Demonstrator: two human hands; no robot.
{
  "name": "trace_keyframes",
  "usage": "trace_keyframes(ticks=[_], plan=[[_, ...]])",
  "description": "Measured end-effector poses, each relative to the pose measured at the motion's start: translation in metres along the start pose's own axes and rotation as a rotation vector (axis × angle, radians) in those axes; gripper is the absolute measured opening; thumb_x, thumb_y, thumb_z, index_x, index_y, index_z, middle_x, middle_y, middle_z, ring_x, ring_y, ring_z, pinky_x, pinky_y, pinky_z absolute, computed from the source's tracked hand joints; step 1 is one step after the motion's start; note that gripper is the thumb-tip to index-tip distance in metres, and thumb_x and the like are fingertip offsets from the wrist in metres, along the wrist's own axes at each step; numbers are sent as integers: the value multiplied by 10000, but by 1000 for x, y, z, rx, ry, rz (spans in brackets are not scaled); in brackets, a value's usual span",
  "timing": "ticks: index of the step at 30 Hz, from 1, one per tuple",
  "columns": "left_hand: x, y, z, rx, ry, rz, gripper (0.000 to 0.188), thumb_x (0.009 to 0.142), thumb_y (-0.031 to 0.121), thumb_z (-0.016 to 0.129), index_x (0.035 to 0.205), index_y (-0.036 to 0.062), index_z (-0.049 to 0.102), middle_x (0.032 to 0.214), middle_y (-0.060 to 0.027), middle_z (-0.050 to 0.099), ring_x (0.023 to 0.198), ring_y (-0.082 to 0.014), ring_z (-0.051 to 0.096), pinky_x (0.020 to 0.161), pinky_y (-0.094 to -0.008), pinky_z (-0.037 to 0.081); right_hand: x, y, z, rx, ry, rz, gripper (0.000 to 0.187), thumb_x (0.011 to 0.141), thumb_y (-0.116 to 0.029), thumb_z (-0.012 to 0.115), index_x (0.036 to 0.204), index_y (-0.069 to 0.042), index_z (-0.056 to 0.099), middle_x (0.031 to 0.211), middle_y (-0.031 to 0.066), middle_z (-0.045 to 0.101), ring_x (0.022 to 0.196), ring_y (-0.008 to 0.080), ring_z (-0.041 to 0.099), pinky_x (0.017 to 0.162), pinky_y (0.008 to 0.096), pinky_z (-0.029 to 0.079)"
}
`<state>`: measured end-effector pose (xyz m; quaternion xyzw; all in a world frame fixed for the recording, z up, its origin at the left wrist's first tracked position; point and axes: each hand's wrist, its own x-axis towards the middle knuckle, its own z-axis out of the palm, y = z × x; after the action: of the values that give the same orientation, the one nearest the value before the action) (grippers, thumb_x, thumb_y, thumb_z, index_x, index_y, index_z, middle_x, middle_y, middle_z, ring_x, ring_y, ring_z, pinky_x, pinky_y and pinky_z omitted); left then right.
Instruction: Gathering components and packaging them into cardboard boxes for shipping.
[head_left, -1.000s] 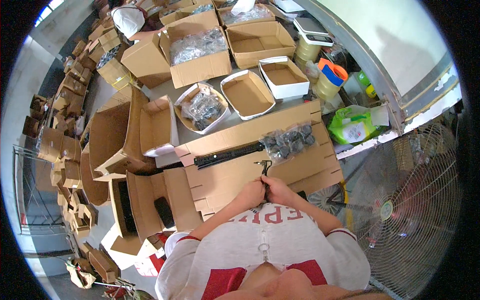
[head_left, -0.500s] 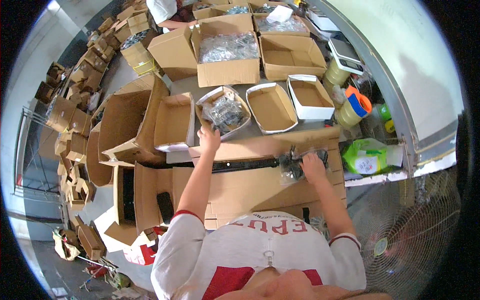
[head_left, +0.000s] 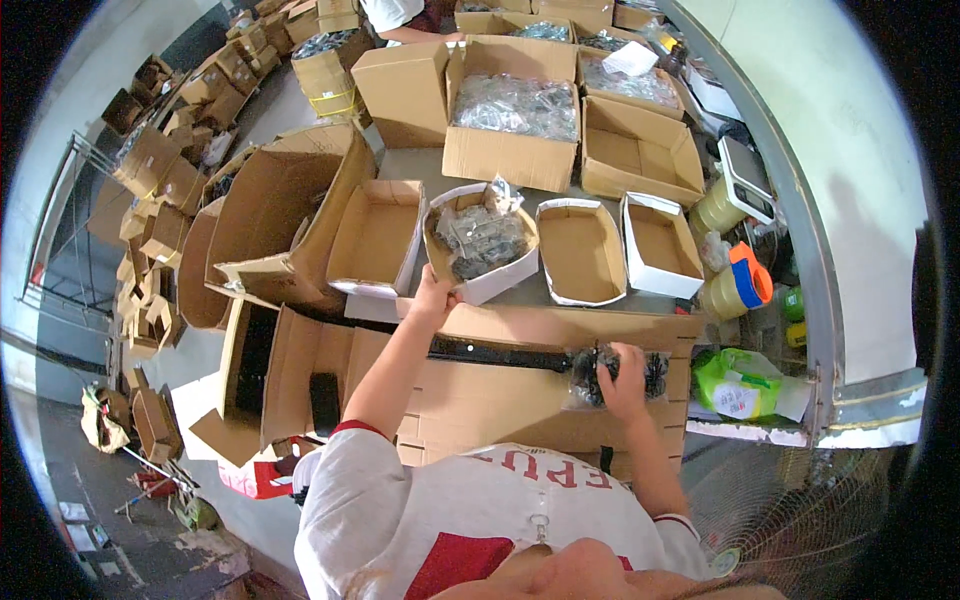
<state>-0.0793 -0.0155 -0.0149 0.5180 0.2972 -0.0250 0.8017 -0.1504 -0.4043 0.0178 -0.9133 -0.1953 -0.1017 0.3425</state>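
My left hand (head_left: 432,297) is closed on the near left corner of a small white-edged cardboard box (head_left: 492,284). Clear plastic bags with dark parts (head_left: 482,236) are heaped inside that box. Over to the right, my right hand (head_left: 624,384) grips a clear plastic bag of black parts (head_left: 588,378), its fingers curled over the top. The bag lies on a flattened cardboard sheet (head_left: 500,400), and some of it shows on both sides of the hand. What the parts are is too small to make out.
Other small boxes (head_left: 582,250) flank the filled one. Behind stands a large carton of bagged parts (head_left: 512,160). A scale (head_left: 746,182), a tape dispenser (head_left: 750,276) and a green bag (head_left: 738,385) line the right side. A fan (head_left: 790,530) stands at lower right. Another person (head_left: 400,20) is at the back.
The whole view has shifted, so the table sits lower and farther right. My right fingers have moved slightly across the bag. My left hand stays at the box's near left corner.
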Motion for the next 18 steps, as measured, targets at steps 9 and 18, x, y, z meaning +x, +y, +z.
trace_keyframes(ticks=[9,18], plan=[[-192,-68,25,-38,-205,180,478,927,39,458,1248,168,128,972,-118,518,678,-164,596,554,-275,516,42,-76,65,1665,-349,740,700,872,-414,619,1393,-93,279,1204,149,531,944,294,633,703,454,587],[-200,-121,-64,1936,-597,569,870,696,361,799,1417,228,331,1450,-178,295,1335,-401,289,1026,-528,350,6,-41,42,1356,-417,548,624,752,-8,503,1360,-45,370,1229,110,552,1024,254,609,726,379,569]])
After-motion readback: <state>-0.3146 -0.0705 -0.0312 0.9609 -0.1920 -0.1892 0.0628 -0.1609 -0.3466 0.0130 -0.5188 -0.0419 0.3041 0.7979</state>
